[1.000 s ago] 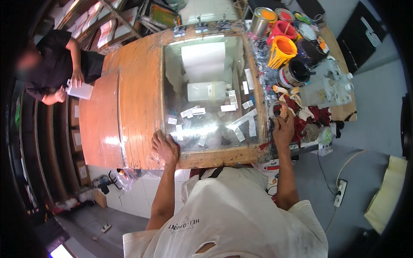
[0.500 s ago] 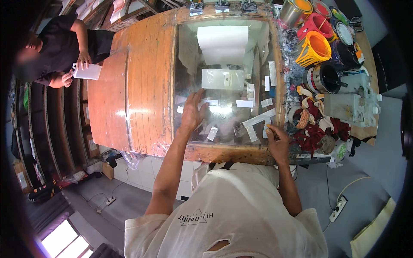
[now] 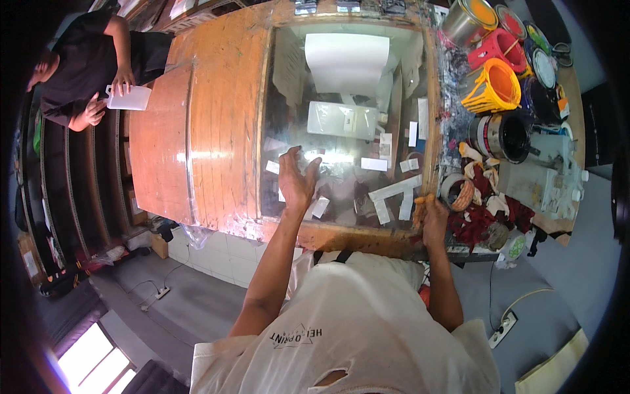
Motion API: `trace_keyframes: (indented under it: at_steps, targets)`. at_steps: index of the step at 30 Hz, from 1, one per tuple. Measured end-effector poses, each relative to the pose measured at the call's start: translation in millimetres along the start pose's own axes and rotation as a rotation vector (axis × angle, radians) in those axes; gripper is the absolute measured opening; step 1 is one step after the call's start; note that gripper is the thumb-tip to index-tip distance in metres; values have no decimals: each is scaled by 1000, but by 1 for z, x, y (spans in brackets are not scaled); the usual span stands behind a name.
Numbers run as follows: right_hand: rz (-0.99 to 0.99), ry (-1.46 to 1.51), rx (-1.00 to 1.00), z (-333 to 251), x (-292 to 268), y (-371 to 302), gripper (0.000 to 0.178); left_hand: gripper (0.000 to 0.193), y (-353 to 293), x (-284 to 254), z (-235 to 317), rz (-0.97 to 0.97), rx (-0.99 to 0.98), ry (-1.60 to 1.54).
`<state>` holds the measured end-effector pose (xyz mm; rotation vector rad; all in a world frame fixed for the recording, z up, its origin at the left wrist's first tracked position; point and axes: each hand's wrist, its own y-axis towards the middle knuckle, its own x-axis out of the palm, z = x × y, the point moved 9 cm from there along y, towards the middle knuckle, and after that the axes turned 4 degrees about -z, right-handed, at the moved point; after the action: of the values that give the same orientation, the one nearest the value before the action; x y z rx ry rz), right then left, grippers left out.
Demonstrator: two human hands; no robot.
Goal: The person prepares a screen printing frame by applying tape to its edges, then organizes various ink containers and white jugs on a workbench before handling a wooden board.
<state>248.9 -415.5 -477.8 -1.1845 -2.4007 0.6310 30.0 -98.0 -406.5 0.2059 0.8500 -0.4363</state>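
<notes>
1. White, narrow rectangular strips (image 3: 374,164) already lie spread over the clear glass panel (image 3: 348,197) set in the brown wooden worktop (image 3: 226,131); whether any are yet to be added or taken off cannot be judged.
2. The left hand (image 3: 298,187) is over the near left part of the panel, thumb and fingers apart, nothing visible between them.
3. The right hand (image 3: 434,220) is at the panel's near right corner, fingers bent; I cannot tell whether they hold anything.
4. An orange-brown patterned ring-shaped roll (image 3: 466,195) sits just right of it, beside crumpled dark red rags (image 3: 467,228).
5. A white oblong container (image 3: 328,120) carries a pale label (image 3: 353,123), its marks too small to read.
6. Dark lettering (image 3: 296,337) crosses the white shirt (image 3: 357,289).
</notes>
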Motion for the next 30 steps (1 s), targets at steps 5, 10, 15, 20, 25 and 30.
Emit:
trace_keyframes:
  at_steps: [5,10,15,20,25,30]
  targets:
    - [-15,-151,-30,-8,7,-7,28,46,8,1,-18,-37,-34,-137]
    - [-34,-246,-77,-17,16,-6,24,43,12,-6,-32,-113,-95,-270]
    - [-30,-153,-51,-8,8,7,27,36,45,9,17,-133,29,-218]
    - [9,-134,-23,-7,7,10,27,28,102,90,121,-275,358,-251]
    - [68,-82,-2,-1,4,8,26,39,155,158,177,-290,527,-60]
    - [143,-161,35,11,2,2,19,52,185,184,185,-355,391,147]
